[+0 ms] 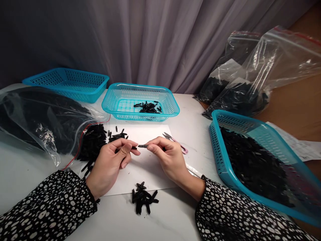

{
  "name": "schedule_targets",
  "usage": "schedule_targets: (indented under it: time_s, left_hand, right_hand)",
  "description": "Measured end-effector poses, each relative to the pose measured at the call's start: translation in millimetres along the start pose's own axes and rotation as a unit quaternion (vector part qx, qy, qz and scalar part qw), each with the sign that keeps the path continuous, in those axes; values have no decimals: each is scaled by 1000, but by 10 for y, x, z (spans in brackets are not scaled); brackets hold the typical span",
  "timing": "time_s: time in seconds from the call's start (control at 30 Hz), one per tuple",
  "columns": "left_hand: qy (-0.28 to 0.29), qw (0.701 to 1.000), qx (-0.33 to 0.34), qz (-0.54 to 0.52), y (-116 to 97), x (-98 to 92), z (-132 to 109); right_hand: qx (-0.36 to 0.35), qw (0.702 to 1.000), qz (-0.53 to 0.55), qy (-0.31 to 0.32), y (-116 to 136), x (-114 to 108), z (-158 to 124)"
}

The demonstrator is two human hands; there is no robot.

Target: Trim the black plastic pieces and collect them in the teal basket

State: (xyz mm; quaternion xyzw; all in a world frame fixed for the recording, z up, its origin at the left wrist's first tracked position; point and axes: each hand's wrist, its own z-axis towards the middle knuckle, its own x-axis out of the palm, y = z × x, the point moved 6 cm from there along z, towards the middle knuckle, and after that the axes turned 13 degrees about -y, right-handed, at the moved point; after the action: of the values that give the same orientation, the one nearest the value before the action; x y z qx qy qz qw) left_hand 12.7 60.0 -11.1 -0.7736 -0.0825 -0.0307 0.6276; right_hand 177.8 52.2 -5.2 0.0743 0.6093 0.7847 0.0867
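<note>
Over a white sheet (150,174), my left hand (112,160) pinches a short, thin black piece (134,148) between thumb and fingers. Another slim black piece (142,146) is gripped in my right hand (168,154), its tip pointing left at the first one. The two ends are very close; whether they touch I cannot tell. Beyond my left hand lies a small group of black pieces (119,135), and a bigger heap (92,142) spills from a clear zip bag (47,124). Nearer to me sits a small pile of black pieces (144,199).
Pink-handled scissors (184,149) lie beyond my right hand. A blue basket (110,100) at the back holds some pieces; another blue basket (97,87) stands behind the bag. A fuller basket (219,160) is at right, below zip bags (263,63). A grey curtain (160,43) hangs behind.
</note>
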Motion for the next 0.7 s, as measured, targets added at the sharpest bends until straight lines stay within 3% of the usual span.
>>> schedule_targets:
  time_s: [0.2, 0.53, 0.6, 0.7]
  left_hand:
    - [15, 1000, -14, 11, 24, 17, -17]
    - [18, 999, 32, 40, -8, 4, -25]
    - [13, 998, 39, 43, -11, -4, -17]
    - [0, 998, 51, 48, -13, -21, -3]
  right_hand:
    - [7, 1000, 8, 2, -7, 4, 7]
    - [12, 1000, 4, 4, -21, 12, 11]
    - [35, 999, 29, 7, -45, 16, 12]
    - [140, 978, 152, 19, -116, 40, 7]
